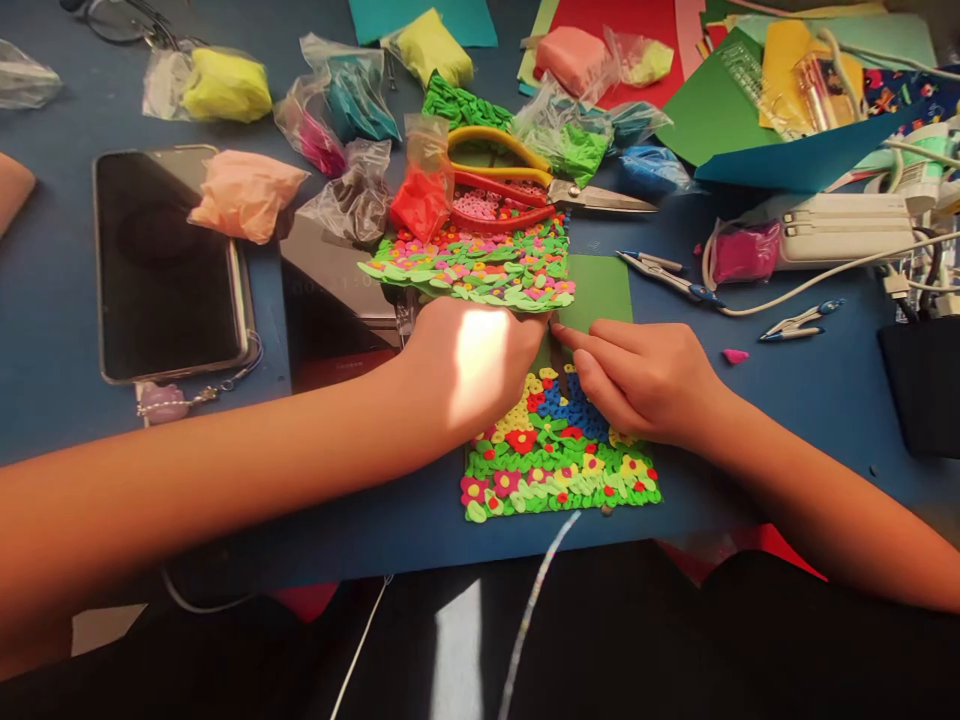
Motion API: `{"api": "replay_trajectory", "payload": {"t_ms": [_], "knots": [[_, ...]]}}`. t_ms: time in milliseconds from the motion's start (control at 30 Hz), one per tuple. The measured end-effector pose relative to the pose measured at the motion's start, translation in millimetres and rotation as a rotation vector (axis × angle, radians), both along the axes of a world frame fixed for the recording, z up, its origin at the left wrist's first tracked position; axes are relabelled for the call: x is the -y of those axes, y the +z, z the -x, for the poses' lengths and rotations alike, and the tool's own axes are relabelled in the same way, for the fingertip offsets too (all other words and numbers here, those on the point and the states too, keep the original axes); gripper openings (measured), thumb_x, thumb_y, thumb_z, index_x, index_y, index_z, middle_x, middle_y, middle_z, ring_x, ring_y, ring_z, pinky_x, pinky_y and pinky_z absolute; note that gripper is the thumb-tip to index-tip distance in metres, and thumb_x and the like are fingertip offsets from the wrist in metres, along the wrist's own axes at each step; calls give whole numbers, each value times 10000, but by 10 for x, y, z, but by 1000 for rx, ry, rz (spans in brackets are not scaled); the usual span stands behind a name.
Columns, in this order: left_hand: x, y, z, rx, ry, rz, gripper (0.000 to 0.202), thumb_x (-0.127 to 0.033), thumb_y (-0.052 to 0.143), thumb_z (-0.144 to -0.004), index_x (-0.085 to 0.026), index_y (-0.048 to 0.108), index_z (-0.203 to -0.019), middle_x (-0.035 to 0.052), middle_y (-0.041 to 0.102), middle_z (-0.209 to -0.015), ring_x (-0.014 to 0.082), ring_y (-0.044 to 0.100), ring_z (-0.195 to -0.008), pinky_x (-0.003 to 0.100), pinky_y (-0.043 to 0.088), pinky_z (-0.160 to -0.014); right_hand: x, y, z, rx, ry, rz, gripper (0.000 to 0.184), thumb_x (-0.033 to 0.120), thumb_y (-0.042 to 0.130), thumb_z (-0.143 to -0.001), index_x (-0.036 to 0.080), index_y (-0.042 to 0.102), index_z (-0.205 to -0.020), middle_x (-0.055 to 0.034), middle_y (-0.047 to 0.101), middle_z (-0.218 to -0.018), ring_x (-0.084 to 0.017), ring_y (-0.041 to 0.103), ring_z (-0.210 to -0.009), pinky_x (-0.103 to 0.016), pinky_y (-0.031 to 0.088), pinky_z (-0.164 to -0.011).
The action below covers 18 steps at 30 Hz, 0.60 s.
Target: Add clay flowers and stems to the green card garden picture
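A green card [600, 290] lies before me, its lower part covered with small clay flowers and leaves [559, 470] in red, yellow, blue, pink and green. A narrow brown clay strip [556, 365] runs up its middle. My right hand [652, 380] rests on the card, index finger stretched to the top of the strip, thumb apart below and other fingers curled. Across the card's left side lies my left hand [476, 365], its back towards me and its fingertips hidden near the same strip. Just above it sits a second flower-covered clay piece [480, 265].
Scissors [600, 197] with red and yellow handles lie beyond the hands, among bags of coloured clay [225, 85]. A phone [169, 260] is at left. Compasses [667, 275], a pink clay bit [735, 356], cables and a white power bank [844, 230] are at right.
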<state>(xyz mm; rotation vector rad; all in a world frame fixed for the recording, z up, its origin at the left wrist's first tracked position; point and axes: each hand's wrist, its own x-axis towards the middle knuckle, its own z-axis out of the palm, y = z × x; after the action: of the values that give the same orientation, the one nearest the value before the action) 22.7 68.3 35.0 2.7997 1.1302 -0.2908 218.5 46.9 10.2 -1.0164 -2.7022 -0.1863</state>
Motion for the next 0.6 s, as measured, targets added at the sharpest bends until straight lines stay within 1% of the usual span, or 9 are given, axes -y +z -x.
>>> {"api": "replay_trajectory", "payload": {"t_ms": [133,233,267,333,400,467,500,533,600], "knots": [[5,-8,14,11,-7,-15,396,-4,340,-870,-21,563,-1197,66,587,-693,245,618,-674,269,287,-527,22,9,-5,-2,-3,15,387,210,343,-973,81,693,-1076,-10,545,-575,-102,445,-483,-274,291,-461],[12,-1,30,28,-28,-43,372,36,313,-847,-62,618,-1037,54,586,-663,217,597,-604,267,241,-498,42,28,-8,-100,-4,22,362,173,365,-955,72,708,-1018,-5,549,-567,-90,433,-468,-255,320,-460],[16,0,36,34,-34,-54,386,52,301,-838,-69,619,-1019,56,600,-675,201,585,-577,266,232,-489,50,35,-7,-128,-6,15,352,160,376,-947,68,712,-997,-2,546,-559,-87,425,-460,-249,324,-457],[30,-8,53,28,-52,-57,407,49,305,-827,-66,609,-1072,72,636,-715,182,548,-516,271,216,-462,65,44,1,-148,-3,-15,334,148,395,-937,73,719,-963,3,542,-544,-83,414,-448,-245,318,-447],[50,-44,88,12,-91,-44,411,-4,345,-833,-52,585,-1164,96,662,-738,187,522,-479,284,203,-428,79,44,17,-124,11,-54,323,150,407,-933,90,724,-946,8,541,-535,-83,421,-446,-246,313,-444],[78,-119,142,25,-145,-71,398,-59,387,-837,-34,593,-1176,99,653,-673,194,511,-455,291,186,-403,92,35,41,-82,26,-89,312,150,417,-930,98,724,-952,13,542,-531,-83,439,-453,-245,317,-453],[96,-169,173,62,-177,-124,392,-74,400,-840,-23,599,-1173,85,628,-612,188,506,-442,287,182,-399,98,29,55,-62,25,-108,307,150,423,-929,94,723,-959,14,543,-530,-83,445,-457,-245,322,-460],[115,-225,203,125,-205,-215,387,-83,405,-845,-10,601,-1171,64,592,-551,181,494,-422,283,179,-400,103,23,70,-43,17,-130,302,151,429,-928,88,722,-965,15,546,-531,-83,452,-463,-244,329,-467],[156,-338,246,283,-259,-435,356,-97,423,-858,8,618,-1136,28,530,-493,164,472,-403,281,202,-406,110,14,94,-19,-9,-178,286,153,449,-922,78,722,-955,15,552,-533,-86,463,-474,-246,342,-474]]}}
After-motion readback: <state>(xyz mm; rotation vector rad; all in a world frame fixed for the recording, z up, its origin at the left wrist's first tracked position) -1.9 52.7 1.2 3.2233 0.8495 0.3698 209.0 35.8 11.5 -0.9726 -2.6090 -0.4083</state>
